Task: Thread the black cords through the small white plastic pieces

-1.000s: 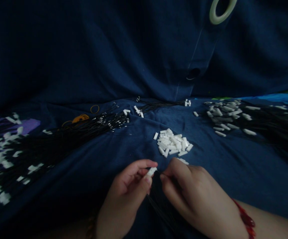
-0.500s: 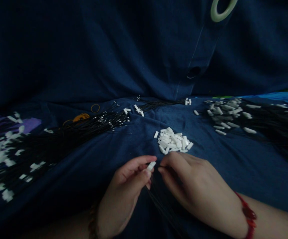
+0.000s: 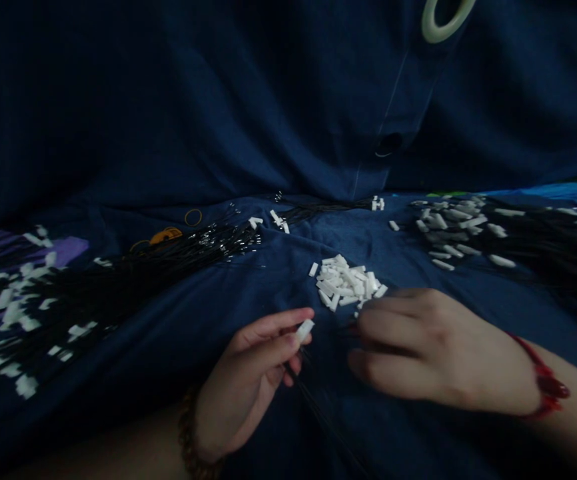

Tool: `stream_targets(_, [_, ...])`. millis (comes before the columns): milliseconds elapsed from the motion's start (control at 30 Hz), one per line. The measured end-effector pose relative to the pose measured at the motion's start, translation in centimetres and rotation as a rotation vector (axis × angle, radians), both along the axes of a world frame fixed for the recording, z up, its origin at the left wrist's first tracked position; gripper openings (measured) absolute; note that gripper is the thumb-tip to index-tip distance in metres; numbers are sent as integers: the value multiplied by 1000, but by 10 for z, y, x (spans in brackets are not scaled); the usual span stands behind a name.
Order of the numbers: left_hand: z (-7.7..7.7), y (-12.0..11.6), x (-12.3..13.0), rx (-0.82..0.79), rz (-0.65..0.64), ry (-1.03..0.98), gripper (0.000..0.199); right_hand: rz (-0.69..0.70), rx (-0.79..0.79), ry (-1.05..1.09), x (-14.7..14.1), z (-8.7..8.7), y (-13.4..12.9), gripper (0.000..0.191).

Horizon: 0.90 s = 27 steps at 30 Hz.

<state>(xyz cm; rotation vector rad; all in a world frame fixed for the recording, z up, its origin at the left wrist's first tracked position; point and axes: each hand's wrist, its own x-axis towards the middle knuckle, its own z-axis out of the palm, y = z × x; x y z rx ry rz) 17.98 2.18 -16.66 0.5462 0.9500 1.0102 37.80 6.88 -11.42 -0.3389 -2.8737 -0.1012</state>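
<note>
My left hand (image 3: 258,373) pinches a small white connector housing (image 3: 304,330) between thumb and fingers, its long side slanting up to the right. Thin black wires (image 3: 313,400) run down from beneath this hand toward the bottom of the view. To the right, apart from the connector housing, is my right hand (image 3: 418,347). Its fingers are bent and smeared by motion, so whether anything is between them cannot be made out. Just beyond its fingertips lies a pile of white connector housings (image 3: 346,280) on the dark blue cloth (image 3: 288,287).
On the left lie black wires with white connectors (image 3: 18,313), and bare metal terminals (image 3: 228,240) at their far end. Another wire bundle with white ends (image 3: 453,220) lies right. Behind are a short bundle (image 3: 328,207), an orange item (image 3: 166,235) and a rubber band (image 3: 193,217).
My right hand has moved right, away from the connector housing and my left hand. The left hand keeps its pinch on the connector housing, nearly in place.
</note>
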Motion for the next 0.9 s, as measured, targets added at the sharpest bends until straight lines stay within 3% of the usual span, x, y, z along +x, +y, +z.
stream_targets(67, [0, 1, 1, -11, -1, -2, 22, 0, -141, -97, -1, 0, -3, 25])
stream_targets(167, [0, 1, 1, -23, -1, 0, 22, -171, -452, -189, -3, 2, -13, 17])
stream_targets(233, [1, 1, 1, -29, -4, 4, 23, -278, -615, -179, -3, 4, -22, 25])
stream_targets(300, [1, 2, 1, -30, -2, 8, 23, -288, -717, -183, -3, 4, -32, 30])
stream_targets(367, [1, 1, 1, -31, -1, 15, 22, -319, -689, -238, -3, -1, -41, 27])
stream_targets(600, [0, 1, 1, -30, -3, 21, 22, -494, -294, -240, -8, -23, -63, 20])
stream_targets(900, [2, 0, 1, -34, -9, 15, 22, -584, -263, -110, -10, -20, -59, 20])
